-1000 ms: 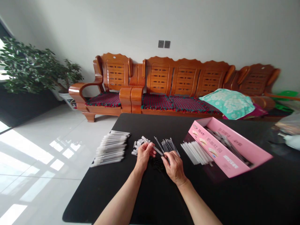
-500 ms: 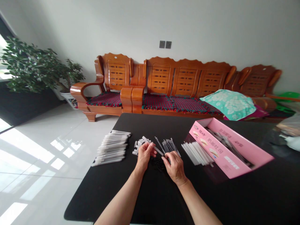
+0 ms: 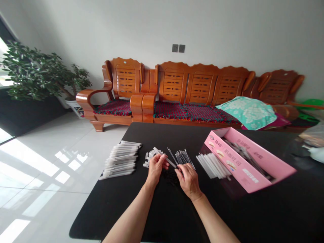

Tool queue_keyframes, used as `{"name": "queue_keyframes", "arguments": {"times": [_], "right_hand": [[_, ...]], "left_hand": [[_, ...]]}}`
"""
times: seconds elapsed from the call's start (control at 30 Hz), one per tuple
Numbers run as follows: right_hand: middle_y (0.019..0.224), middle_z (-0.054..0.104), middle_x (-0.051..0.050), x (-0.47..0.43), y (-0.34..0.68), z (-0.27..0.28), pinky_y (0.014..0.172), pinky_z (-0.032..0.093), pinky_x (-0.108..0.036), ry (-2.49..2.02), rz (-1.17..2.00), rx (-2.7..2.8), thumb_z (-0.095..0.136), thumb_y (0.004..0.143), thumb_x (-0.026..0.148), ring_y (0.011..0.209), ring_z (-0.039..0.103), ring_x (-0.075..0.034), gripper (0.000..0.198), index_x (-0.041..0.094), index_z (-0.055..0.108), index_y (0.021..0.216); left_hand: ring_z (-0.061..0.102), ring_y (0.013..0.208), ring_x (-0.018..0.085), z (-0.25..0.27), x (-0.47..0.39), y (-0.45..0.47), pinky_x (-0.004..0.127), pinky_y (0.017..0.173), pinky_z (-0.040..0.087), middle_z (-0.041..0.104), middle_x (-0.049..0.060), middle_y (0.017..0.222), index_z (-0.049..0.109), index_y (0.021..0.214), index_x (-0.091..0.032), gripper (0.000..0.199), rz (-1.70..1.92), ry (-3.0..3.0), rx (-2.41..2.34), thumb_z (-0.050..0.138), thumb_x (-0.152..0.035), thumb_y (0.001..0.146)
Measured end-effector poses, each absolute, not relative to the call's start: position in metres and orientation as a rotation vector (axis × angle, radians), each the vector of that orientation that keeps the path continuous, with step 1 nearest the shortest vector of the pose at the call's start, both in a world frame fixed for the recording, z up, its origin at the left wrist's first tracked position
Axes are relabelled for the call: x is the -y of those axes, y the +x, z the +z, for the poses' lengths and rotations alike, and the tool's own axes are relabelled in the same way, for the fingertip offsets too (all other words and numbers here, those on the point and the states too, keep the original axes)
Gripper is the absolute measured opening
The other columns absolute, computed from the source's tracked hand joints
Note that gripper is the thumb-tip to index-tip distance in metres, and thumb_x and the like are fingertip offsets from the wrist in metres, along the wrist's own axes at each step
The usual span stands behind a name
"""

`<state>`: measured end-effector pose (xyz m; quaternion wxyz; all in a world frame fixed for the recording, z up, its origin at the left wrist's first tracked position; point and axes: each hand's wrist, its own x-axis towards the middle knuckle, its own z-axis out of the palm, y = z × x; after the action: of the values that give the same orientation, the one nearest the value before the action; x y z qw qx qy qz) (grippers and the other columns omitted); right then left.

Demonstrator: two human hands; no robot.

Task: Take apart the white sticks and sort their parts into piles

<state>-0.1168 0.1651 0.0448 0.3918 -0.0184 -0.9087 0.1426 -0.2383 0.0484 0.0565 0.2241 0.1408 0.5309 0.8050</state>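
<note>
A slim whitish pen barrel (image 3: 171, 162) slants between my two hands over the black table. My left hand (image 3: 156, 165) is closed around its upper-left part. The fingers of my right hand (image 3: 188, 177) pinch its lower-right end, where a dark tip partly shows. Short white caps (image 3: 150, 156) lie in a pile just beyond my left hand. Beyond my right hand is a bunch of thin grey pen refills (image 3: 184, 157). Small black pieces (image 3: 171, 178) are scattered between my wrists, too dark to make out clearly.
Left on the table (image 3: 113, 209) is a stack of white barrels with black ends (image 3: 123, 158). To the right lie more pale barrels (image 3: 212, 165), against a pink box (image 3: 227, 162) holding grey sticks. A wooden sofa (image 3: 199, 84) stands behind the table.
</note>
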Motion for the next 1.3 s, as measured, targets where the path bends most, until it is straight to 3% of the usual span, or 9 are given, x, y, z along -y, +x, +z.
{"name": "queue_keyframes", "arguments": {"times": [0.2,0.37,0.53,0.63,0.8,1.03,1.3], "right_hand": [[0.076,0.058,-0.004,-0.1646,-0.1162,0.0447,0.07,0.044,-0.034,-0.056,0.366,2.314,0.05,0.095,0.018,0.075,0.053,-0.019,0.01,0.02,0.055,0.087],[0.078,0.058,-0.005,-0.1654,-0.1153,0.0436,0.073,0.044,-0.035,-0.066,0.373,2.332,0.053,0.094,0.022,0.077,0.053,-0.02,0.005,0.018,0.057,0.095],[0.076,0.058,-0.005,-0.1651,-0.1162,0.0432,0.072,0.044,-0.033,-0.059,0.367,2.327,0.05,0.095,0.018,0.076,0.052,-0.019,0.011,0.018,0.056,0.085],[0.076,0.057,-0.005,-0.165,-0.1159,0.0434,0.071,0.044,-0.033,-0.092,0.381,2.33,0.056,0.093,0.024,0.075,0.052,-0.019,0.008,0.017,0.057,0.09],[0.078,0.06,-0.006,-0.1647,-0.1167,0.0441,0.074,0.044,-0.033,-0.037,0.36,2.348,0.047,0.096,0.016,0.078,0.053,-0.019,0.013,0.018,0.059,0.089],[0.078,0.058,-0.005,-0.1646,-0.1151,0.044,0.073,0.044,-0.034,-0.067,0.399,2.346,0.054,0.094,0.022,0.077,0.052,-0.02,0.008,0.017,0.059,0.094],[0.077,0.059,-0.005,-0.1657,-0.1169,0.0423,0.072,0.043,-0.033,-0.047,0.41,2.318,0.051,0.094,0.017,0.077,0.051,-0.019,0.011,0.018,0.057,0.085]], "left_hand": [[0.058,0.044,0.01,0.0548,-0.0486,-0.2385,0.02,0.044,0.048,0.062,0.001,0.055,0.064,0.081,-0.011,0.041,2.207,0.402,-1.468,0.073,-0.05,0.074],[0.058,0.044,0.01,0.0546,-0.048,-0.2387,0.02,0.044,0.048,0.063,0.001,0.056,0.064,0.081,-0.01,0.041,2.21,0.397,-1.469,0.073,-0.05,0.074],[0.058,0.045,0.011,0.053,-0.0483,-0.2395,0.02,0.044,0.049,0.063,0.002,0.056,0.064,0.081,-0.01,0.041,2.212,0.405,-1.476,0.073,-0.05,0.074],[0.058,0.046,0.011,0.0521,-0.0485,-0.2398,0.02,0.044,0.049,0.062,0.002,0.056,0.064,0.081,-0.01,0.041,2.218,0.398,-1.474,0.073,-0.05,0.074],[0.058,0.044,0.011,0.0531,-0.0485,-0.2391,0.02,0.044,0.048,0.063,0.002,0.056,0.065,0.081,-0.011,0.041,2.218,0.392,-1.465,0.074,-0.05,0.072],[0.058,0.045,0.011,0.0539,-0.0479,-0.2395,0.02,0.044,0.048,0.063,0.002,0.056,0.064,0.081,-0.011,0.04,2.222,0.394,-1.463,0.074,-0.049,0.073],[0.058,0.045,0.011,0.0532,-0.0485,-0.2384,0.019,0.043,0.048,0.062,0.002,0.054,0.064,0.079,-0.01,0.04,2.218,0.409,-1.491,0.073,-0.05,0.074]]}}
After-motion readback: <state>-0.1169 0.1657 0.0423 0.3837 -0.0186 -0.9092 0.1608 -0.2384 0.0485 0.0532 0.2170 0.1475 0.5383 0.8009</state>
